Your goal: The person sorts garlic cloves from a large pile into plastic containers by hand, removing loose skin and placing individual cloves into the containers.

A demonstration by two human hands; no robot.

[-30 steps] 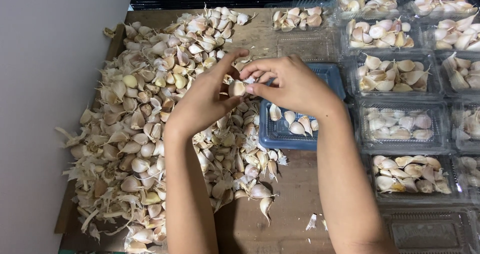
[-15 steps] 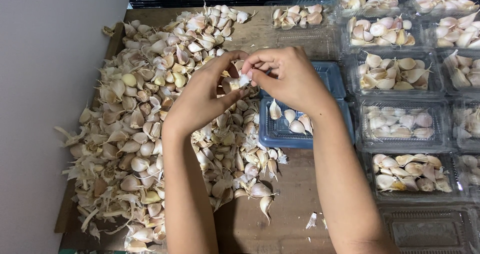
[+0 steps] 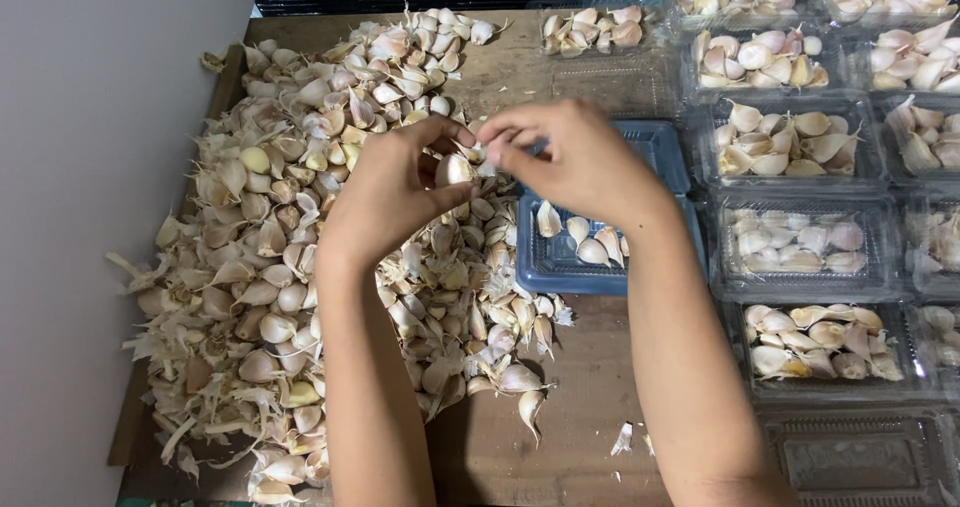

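Papery skin on the garlic clove looks brittle & light, so it'll likely tear rather than slide. Your left hand pinches it mid-air over the clove pile (blue tray just beside); right hand nips its tip w/ fingertips, prob. the best purchase.

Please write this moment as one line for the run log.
left hand: holds garlic clove | right hand: fingers pinch clove skin | below: blue tray, few cloves | left: loose garlic pile
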